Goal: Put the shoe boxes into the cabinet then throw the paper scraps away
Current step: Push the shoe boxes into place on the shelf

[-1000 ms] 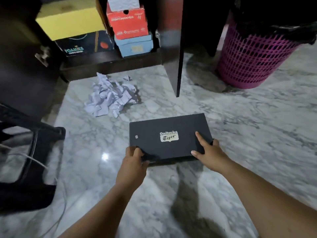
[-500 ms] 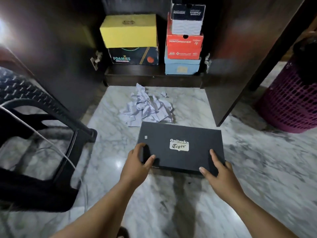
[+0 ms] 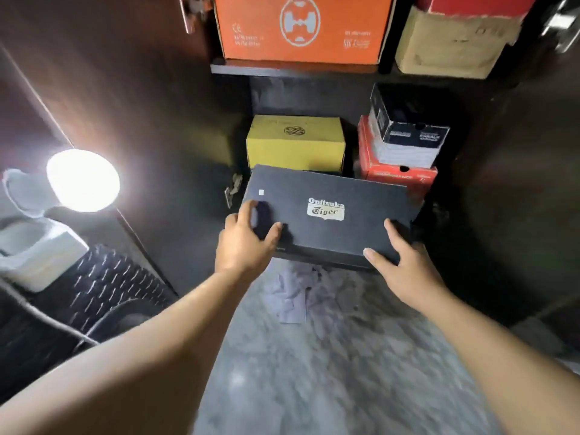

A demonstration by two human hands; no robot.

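A black Onitsuka Tiger shoe box (image 3: 326,215) is lifted off the floor, level with the cabinet's lower opening. My left hand (image 3: 244,243) grips its near left corner, thumb on the lid. My right hand (image 3: 405,268) grips the near right corner. Inside the cabinet (image 3: 314,70) a yellow box (image 3: 295,146) sits at the back left and a red box (image 3: 398,175) with a black-and-white box (image 3: 408,136) on top at the right. The crumpled paper scraps (image 3: 295,296) lie on the marble floor (image 3: 329,372), partly hidden below the held box.
An orange box (image 3: 301,26) and a tan box (image 3: 452,45) stand on the upper shelf. The open cabinet door (image 3: 125,120) is at the left, another dark door at the right. A black plastic chair (image 3: 103,290) and a bright lamp (image 3: 83,180) are at the left.
Both hands have lifted the black box off the floor and carried it forward over the paper scraps to the cabinet opening. The view has tilted up and moved closer.
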